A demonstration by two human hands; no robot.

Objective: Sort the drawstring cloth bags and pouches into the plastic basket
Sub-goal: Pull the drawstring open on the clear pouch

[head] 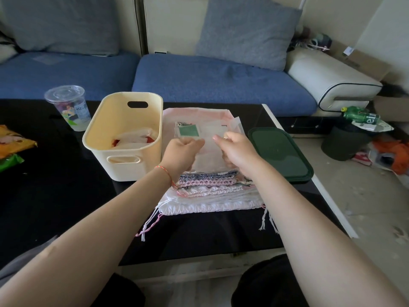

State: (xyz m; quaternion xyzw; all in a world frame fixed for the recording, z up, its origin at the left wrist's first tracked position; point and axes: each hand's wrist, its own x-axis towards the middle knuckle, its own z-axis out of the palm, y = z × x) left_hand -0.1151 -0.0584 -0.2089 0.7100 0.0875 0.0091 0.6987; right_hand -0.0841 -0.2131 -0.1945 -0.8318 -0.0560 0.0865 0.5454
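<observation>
Hands meet over a stack of drawstring pouches on the black tabletop, seen from the head camera. The left hand has its grip closed, fingers curled around the left edge of a pale cloth pouch lifted off the stack; a thin red-and-white cord bracelet circles that wrist. The right hand pinches the same pouch at its right edge, thumb and fingertips bunched on the fabric, so both grips hold one pouch between them. Just beyond the grips, under the held pouch, a larger pinkish bag lies flat, and a small cloth piece with a green square print shows near the left hand's knuckles. Below the wrists the stack shows gathered, ruffled edges in blue, pink and white, with white and pink drawstrings trailing off the near corners onto the tabletop. To the left of the left hand stands the cream plastic basket, close beside the stack, with white and red cloth items already lying in its bottom. To the right of the right hand a dark green lid lies flat near the tabletop's edge. Farther left, past the basket, stand a clear lidded plastic cup and some orange and green packets. Beyond everything runs a blue sofa with grey cushions.
</observation>
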